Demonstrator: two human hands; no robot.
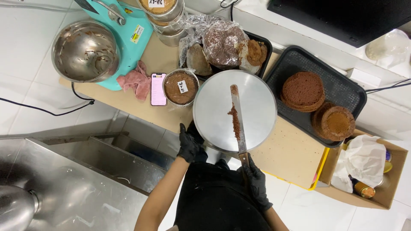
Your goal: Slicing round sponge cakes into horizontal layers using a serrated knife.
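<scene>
Holding the spatula (238, 124) by its handle, the right hand (257, 182) is clamped on it; the left hand (189, 143) grips the turntable (214, 107) near rim. The blade lies across the disc, long axis near-to-far, tip pointing far. Risk: crumbs smeared on the blade could drop off, or the disc could spin and tilt it.

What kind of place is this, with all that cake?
Probably a bakery's work kitchen. A stand mixer's smeared steel bowl sits on the counter, brown cake layers wait on a black tray, and the gloved right hand holds a long crumb-covered spatula over a round metal turntable.
</scene>
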